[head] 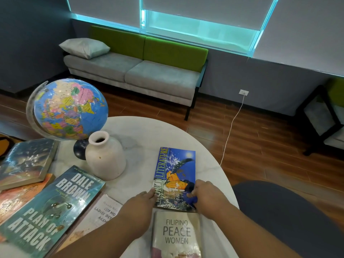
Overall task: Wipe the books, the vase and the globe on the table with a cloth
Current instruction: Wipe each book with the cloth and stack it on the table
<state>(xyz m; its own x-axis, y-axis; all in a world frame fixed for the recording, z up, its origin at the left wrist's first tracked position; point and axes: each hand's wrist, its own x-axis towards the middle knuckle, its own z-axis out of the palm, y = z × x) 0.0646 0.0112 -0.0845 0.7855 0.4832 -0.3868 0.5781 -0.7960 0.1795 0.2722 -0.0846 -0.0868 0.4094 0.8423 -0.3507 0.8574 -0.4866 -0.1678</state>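
Your left hand (143, 199) flat, fingers straight on World Literature book (176, 168) spine edge, your right hand (206, 194) curled round blue cloth (191, 199) on its cover, book on white surface (141, 131), right of vase (105, 155) and globe (68, 108)

Far side: grey sofa (134, 71), green backrests, white pillow (84, 47) at its left end, under blinded windows (195, 28) glowing teal. Right, a wall socket (243, 92) trails a white cable (232, 127) down onto reddish wooden floor (260, 138).
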